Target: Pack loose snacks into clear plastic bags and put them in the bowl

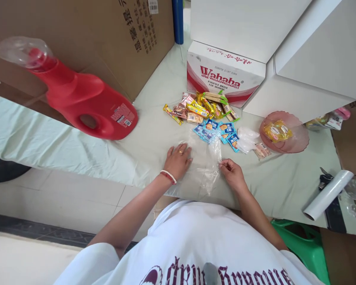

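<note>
While the left hand point(178, 160) lies flat, fingers apart, apparently steadying the clear plastic bag point(207, 173) on the tablecloth point(150, 144) between the hands, the right hand point(232, 173) pinches its edge with thumb and forefinger, likely for control.

The desk point(273, 182) is covered by a pale green cloth point(62, 136) that hangs over its edge. Taking a clear plastic bag point(209, 172) as the clock's centre, snack packets point(200, 110) and a Wahaha box point(225, 79) sit at twelve, blue packets point(211, 125) nearer one, a pink bowl point(302, 136) at two, a red jug point(112, 101) at ten.
</note>
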Available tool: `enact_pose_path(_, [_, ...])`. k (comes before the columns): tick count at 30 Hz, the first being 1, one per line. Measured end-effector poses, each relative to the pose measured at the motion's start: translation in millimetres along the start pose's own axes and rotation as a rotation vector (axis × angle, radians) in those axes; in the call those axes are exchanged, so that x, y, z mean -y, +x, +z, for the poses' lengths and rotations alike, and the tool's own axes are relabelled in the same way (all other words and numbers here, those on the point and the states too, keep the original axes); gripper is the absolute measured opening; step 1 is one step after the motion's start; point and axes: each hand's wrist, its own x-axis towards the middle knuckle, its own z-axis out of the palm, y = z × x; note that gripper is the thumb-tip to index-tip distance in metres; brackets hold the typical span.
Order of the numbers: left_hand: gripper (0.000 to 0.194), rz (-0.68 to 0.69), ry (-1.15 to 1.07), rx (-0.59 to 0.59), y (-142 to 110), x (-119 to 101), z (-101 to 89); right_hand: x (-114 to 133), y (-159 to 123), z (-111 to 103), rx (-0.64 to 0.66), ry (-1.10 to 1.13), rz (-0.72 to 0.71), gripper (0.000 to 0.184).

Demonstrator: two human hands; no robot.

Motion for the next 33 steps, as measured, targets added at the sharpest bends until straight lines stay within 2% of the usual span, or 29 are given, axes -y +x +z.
enact_pose_path(3, [0.053,-0.005,0.047,0.036,-5.8,8.7,13.9,5.9,-3.9,-9.7,0.006,0.022,-0.045,0.025])
enact_pose_path(5, [0.055,0.001,0.066,0.035,-15.3,7.9,18.8,14.5,-5.6,-8.7,0.051,0.176,-0.081,0.025])
enact_pose_path(8, [0.06,-0.018,0.084,0.057,-25.7,1.8,20.4,30.6,-2.8,4.0,0.139,0.552,0.028,0.034])
enact_pose_path(10, [0.064,-0.028,0.095,0.072,-28.3,-1.7,19.5,39.9,1.5,14.9,0.166,0.707,0.134,0.04])
enact_pose_path(14, [0.066,-0.03,0.124,0.078,-30.1,-3.5,17.6,48.7,9.5,22.6,0.298,0.676,0.24,0.078])
enact_pose_path(16, [0.065,-0.027,0.14,0.068,-30.9,-2.4,18.0,46.4,13.6,13.5,0.328,0.599,0.21,0.079])
enact_pose_path(17, [0.064,-0.025,0.146,0.061,-31.3,-1.6,18.7,43.3,16.1,5.5,0.289,0.562,0.168,0.074])
enact_pose_path(19, [0.064,-0.019,0.149,0.041,-31.6,0.1,20.5,33.6,21.4,-16.3,0.111,0.489,0.058,0.062])
enact_pose_path(23, [0.064,-0.007,0.123,0.013,-31.4,1.3,22.7,13.7,24.9,-61.3,-0.425,0.253,-0.137,0.045])
enact_pose_path(25, [0.063,-0.005,0.111,0.017,-31.1,1.4,22.3,12.7,17.5,-66.5,-0.649,0.103,-0.199,0.038])
enact_pose_path(26, [0.063,-0.004,0.108,0.02,-31.0,1.4,21.9,15.1,11.1,-61.9,-0.708,0.023,-0.234,0.033])
enact_pose_path(27, [0.062,-0.004,0.109,0.025,-31.0,1.5,21.4,18.9,3.4,-52.9,-0.709,-0.064,-0.282,0.029])
enact_pose_path(28, [0.062,-0.005,0.111,0.029,-31.1,1.5,21.0,23.4,-5.0,-40.2,-0.645,-0.16,-0.344,0.026])
enact_pose_path(29, [0.062,-0.006,0.114,0.03,-31.2,1.7,20.7,27.6,-13.3,-25.3,-0.524,-0.268,-0.418,0.025])
enact_pose_path(32, [0.061,-0.011,0.125,0.026,-31.9,2.4,20.6,28.2,-31.9,16.0,-0.022,-0.611,-0.64,0.04])
enact_pose_path(33, [0.061,-0.016,0.13,0.024,-32.2,2.8,20.9,22.6,-35.3,23.7,0.088,-0.713,-0.679,0.046])
